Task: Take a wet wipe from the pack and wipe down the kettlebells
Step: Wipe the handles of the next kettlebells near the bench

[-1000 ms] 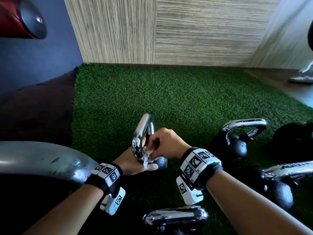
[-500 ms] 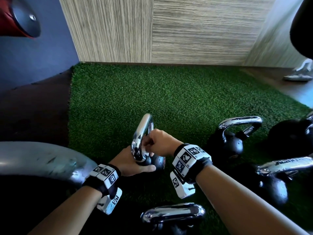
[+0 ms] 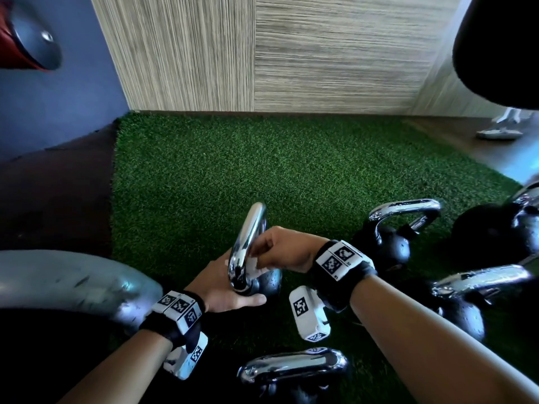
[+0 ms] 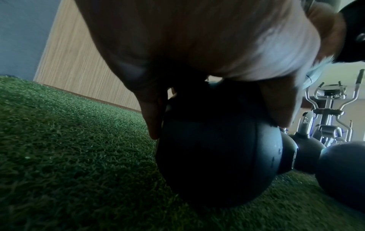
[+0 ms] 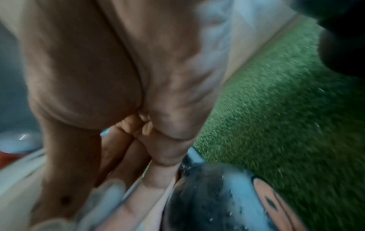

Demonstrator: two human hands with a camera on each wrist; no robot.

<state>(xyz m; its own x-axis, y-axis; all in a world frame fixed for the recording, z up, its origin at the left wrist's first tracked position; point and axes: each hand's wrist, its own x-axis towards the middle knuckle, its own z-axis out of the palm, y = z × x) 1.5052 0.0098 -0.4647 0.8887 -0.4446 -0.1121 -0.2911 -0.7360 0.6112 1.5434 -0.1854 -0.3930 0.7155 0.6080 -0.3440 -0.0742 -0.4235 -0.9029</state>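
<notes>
A black kettlebell (image 3: 268,285) with a chrome handle (image 3: 248,243) stands on the green turf at centre. My left hand (image 3: 230,293) cups its ball from the left, with fingers (image 4: 154,121) on one side and thumb on the other. My right hand (image 3: 281,249) grips a crumpled white wet wipe (image 3: 257,263) and presses it against the lower part of the handle. The ball (image 5: 213,201) looks wet with droplets in the right wrist view. No wipe pack is in view.
Several more chrome-handled kettlebells stand close by: one at right (image 3: 392,247), one at near right (image 3: 463,316), one at the bottom (image 3: 291,367) and a large one at far right (image 3: 495,237). A big silver curved object (image 3: 73,284) lies at left. An elliptical machine (image 4: 327,115) stands behind.
My right hand has rubbed the wipe along the lower handle; the wipe was hidden under the fist half a second ago and shows again. The left hand has kept its hold on the ball.
</notes>
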